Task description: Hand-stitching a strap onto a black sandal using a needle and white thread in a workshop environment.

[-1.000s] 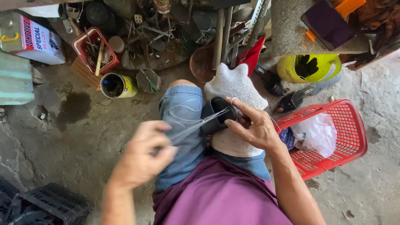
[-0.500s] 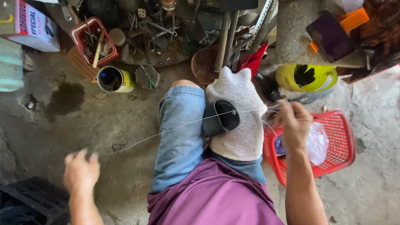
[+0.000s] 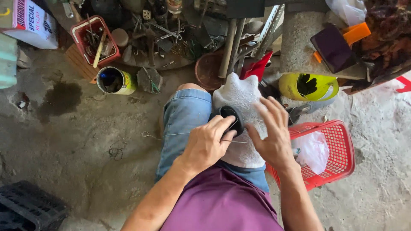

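Over the white cloth (image 3: 239, 128) draped on our knee, we bring our left hand (image 3: 207, 143) back from its wide sweep of half a second ago and close its fingers on the black spool (image 3: 231, 117). Our right hand (image 3: 272, 137) hovers open just beside the spool, the thin wire (image 3: 171, 134) now slack, trailing left of the cloth toward the concrete floor (image 3: 85, 141). The pull looks finished.

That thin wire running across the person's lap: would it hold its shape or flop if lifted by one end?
The wire looks very thin, so it would probably sag and spring rather than stay straight. Its free end curls into a small loop, suggesting it keeps bends. It seems light, likely slipping easily between the left hand's fingers.
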